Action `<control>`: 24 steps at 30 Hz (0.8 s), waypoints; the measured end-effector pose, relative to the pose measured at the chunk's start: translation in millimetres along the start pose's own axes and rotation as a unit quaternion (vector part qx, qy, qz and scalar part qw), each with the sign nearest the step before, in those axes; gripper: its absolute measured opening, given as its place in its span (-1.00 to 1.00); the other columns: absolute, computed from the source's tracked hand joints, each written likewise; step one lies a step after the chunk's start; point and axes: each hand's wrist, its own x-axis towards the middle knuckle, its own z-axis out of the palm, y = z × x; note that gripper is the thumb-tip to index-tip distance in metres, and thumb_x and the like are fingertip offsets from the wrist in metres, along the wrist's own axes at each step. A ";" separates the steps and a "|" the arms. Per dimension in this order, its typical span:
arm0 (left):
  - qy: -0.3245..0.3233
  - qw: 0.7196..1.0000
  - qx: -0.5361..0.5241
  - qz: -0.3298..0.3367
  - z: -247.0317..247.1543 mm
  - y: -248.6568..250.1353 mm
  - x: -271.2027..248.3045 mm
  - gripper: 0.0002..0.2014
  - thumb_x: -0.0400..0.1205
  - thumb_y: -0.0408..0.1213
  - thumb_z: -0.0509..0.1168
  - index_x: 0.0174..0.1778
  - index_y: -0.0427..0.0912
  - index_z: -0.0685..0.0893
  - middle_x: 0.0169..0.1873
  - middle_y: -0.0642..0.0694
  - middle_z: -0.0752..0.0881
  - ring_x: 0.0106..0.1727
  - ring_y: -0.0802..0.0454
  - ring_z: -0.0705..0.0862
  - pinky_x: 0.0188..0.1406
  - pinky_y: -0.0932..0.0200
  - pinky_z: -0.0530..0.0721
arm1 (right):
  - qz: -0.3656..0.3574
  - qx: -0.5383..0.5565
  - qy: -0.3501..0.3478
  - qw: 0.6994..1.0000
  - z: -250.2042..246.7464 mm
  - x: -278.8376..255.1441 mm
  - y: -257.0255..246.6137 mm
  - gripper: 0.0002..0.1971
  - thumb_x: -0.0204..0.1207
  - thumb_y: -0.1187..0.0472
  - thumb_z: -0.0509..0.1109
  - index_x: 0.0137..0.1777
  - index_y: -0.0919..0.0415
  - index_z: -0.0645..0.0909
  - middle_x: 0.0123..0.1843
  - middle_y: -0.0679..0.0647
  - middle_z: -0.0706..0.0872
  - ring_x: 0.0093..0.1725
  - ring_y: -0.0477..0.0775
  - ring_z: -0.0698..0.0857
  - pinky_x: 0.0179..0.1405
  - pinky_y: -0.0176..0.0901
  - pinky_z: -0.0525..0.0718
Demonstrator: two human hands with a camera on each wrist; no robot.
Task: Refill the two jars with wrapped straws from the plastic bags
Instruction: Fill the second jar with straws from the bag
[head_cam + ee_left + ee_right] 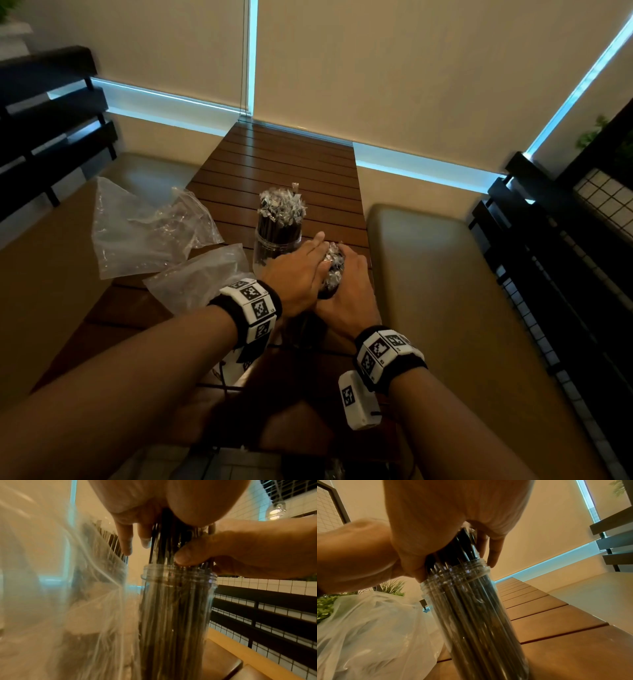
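While both hands close around one bundle of wrapped straws (331, 270) standing in the near jar (471, 608), the left hand (294, 274) cups it from the left and the right hand (349, 301) from the right, fingers (126, 540) curled about the stalks just above the rim. Behind it on the slatted tabletop (284, 161) stands the far jar (276, 245), already full. Two plastic bags (144, 226) lie crumpled to the left.
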 end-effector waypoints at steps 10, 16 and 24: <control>-0.075 0.997 0.013 -0.014 -10.2 5.4 -5.6 -0.04 0.56 0.47 -0.21 0.72 -0.16 -0.16 0.72 -0.13 -0.05 0.71 -0.03 0.07 0.59 -0.15 0.23 | -0.100 -0.169 -0.055 0.979 -10.5 11.7 -14.3 -0.04 0.44 -0.22 0.43 0.71 0.18 0.09 0.69 0.16 0.15 0.67 0.13 0.16 0.63 0.05 0.29; -0.098 0.994 0.034 -0.017 -5.7 0.6 -6.5 0.04 0.49 0.53 -0.29 0.69 -0.20 -0.29 0.71 -0.10 -0.23 0.72 0.01 -0.07 0.62 -0.08 0.14 | -0.121 -0.184 -0.051 0.974 -4.5 12.5 -12.9 -0.14 0.50 -0.24 0.31 0.68 0.19 0.16 0.57 0.10 0.36 0.53 0.05 0.35 0.51 -0.24 0.24; 0.049 0.994 -0.095 -0.032 -12.3 -11.3 -9.2 -0.30 0.63 0.36 -0.14 0.52 -0.04 0.37 0.40 -0.07 0.56 0.35 -0.03 0.59 0.32 -0.06 0.58 | -0.097 -0.208 -0.099 0.968 -10.8 18.7 -31.1 -0.12 0.42 -0.23 0.33 0.68 0.05 0.10 0.69 0.15 0.21 0.70 0.18 0.09 0.66 0.24 0.15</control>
